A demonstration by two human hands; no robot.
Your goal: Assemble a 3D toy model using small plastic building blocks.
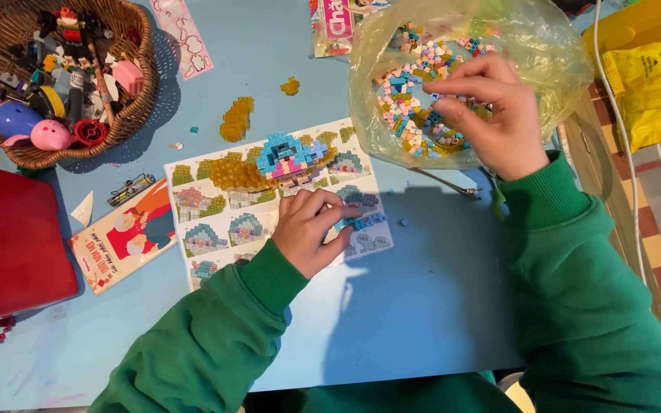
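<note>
Head view: the left hand (311,229) rests curled on the instruction sheet (223,222), fingers pinched, grip contents unclear. The right hand (491,115), loosely bent, digs in the bag of small bricks (422,92) (far right). A partly built brick model (288,157) sits on the sheet; many bricks remain loose.

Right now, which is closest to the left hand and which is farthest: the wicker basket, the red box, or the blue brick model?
1. Blue brick model, just above the left hand.
2. Wicker basket, upper left.
3. Red box, far left edge.
</note>
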